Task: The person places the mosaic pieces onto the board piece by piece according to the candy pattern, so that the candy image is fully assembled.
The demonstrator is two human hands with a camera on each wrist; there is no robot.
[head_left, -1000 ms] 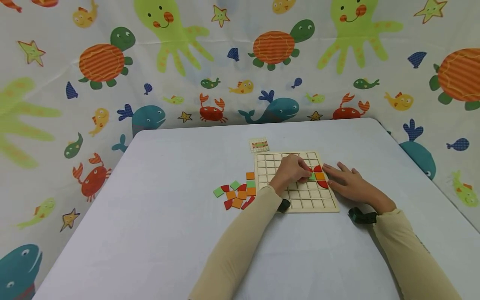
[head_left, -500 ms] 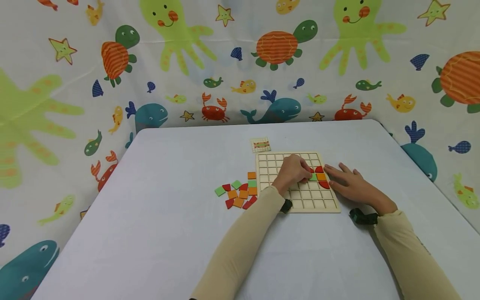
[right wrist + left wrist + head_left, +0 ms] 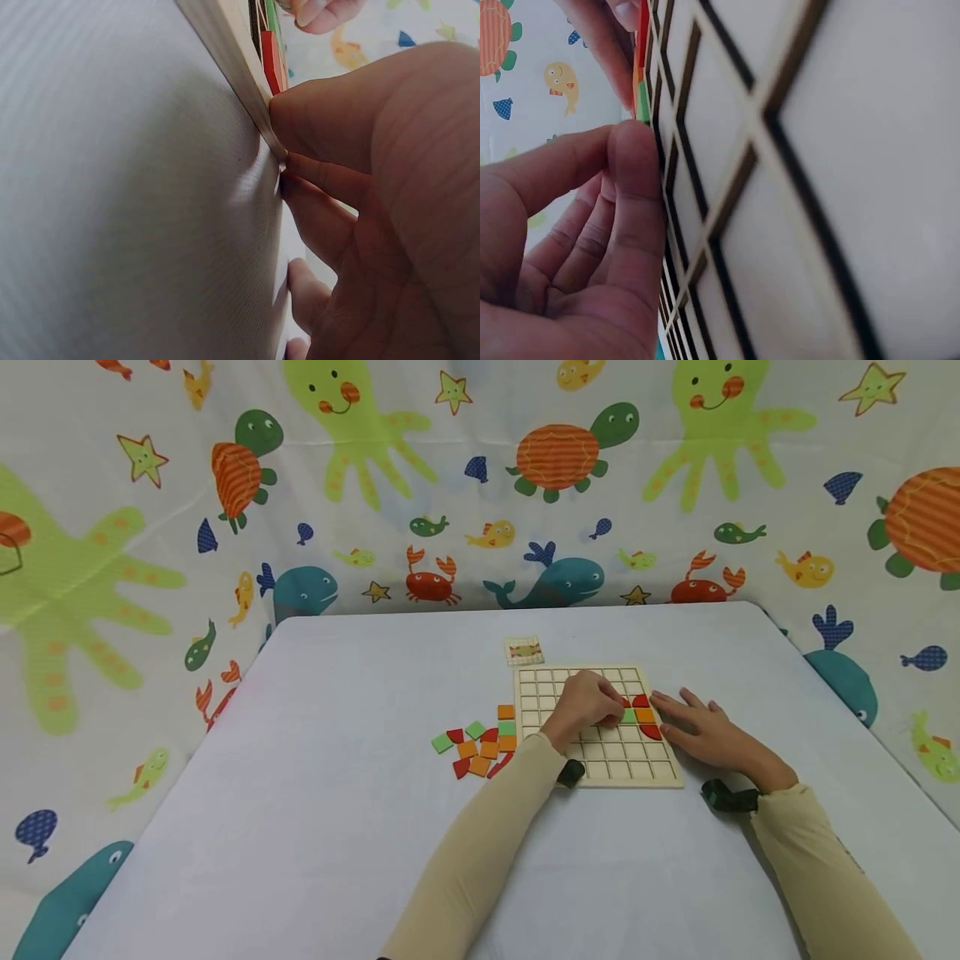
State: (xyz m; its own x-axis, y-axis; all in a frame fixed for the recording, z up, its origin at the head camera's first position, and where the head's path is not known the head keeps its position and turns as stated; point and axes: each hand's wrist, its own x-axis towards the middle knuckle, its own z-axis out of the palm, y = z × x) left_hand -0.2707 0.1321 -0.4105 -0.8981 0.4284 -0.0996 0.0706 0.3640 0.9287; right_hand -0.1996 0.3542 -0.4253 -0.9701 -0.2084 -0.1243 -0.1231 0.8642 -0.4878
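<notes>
A wooden grid board (image 3: pixel 622 770) lies on the table. Near its right side sit an orange square tile (image 3: pixel 645 716), a green square tile (image 3: pixel 628 716) and red rounded tiles (image 3: pixel 651 732). My left hand (image 3: pixel 587 703) is over the grid, left of the green tile. In the left wrist view its thumb and index fingertip (image 3: pixel 634 146) meet at the board's surface; whether a tile is between them is hidden. My right hand (image 3: pixel 705 727) rests on the table, fingers extended, its thumb (image 3: pixel 315 120) touching the board's right edge (image 3: pixel 236 60) beside a red tile (image 3: pixel 273 64).
Several loose orange, green and red tiles (image 3: pixel 480 766) lie left of the board, some against its edge. A small card (image 3: pixel 523 651) with a printed coloured pattern lies behind the board's back left corner. Beyond the white table (image 3: pixel 337 827) hangs a sea-animal cloth (image 3: pixel 450 460).
The head view has turned slightly left. Both hands keep nearly the same places at the board; the tiles in view have not moved on it.
</notes>
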